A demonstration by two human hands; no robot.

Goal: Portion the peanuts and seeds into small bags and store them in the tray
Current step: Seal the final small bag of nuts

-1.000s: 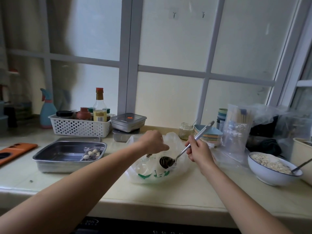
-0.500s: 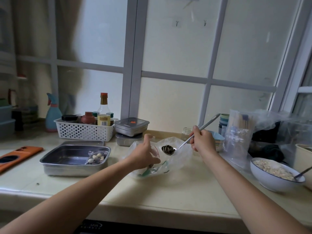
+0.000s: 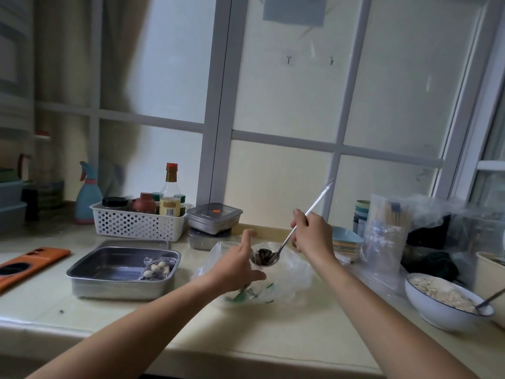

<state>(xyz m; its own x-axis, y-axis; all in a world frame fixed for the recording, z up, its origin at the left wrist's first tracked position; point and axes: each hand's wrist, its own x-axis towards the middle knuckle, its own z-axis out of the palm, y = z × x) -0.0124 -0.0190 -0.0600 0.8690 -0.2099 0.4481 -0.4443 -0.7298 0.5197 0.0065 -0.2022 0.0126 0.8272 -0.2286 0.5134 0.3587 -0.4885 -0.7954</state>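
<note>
while the right hand [image 3: 311,235] grips the stem of a long thin metal spoon [image 3: 284,243], fingers curled round it, the spoon's bowl hangs loaded with dark striped seeds [image 3: 263,255] just above a crumpled clear plastic bag with green print [image 3: 289,277] that lies on the pale countertop [image 3: 273,329]. the left hand [image 3: 236,265] sits right against the loaded bowl of the spoon, one finger stretched upward and the thumb out beneath it; whether it pinches anything i cannot tell from where i stand. off to the left, apart from both hands, stands a rectangular stainless steel tray [image 3: 120,289], and in its near right corner lies a small clear bag of pale peanuts [image 3: 157,268]. behind the tray is a white perforated plastic basket [image 3: 131,227] full of bottles. at the far right a white bowl [image 3: 431,313] holds something pale and flaky, with a utensil handle leaning on its rim.
</note>
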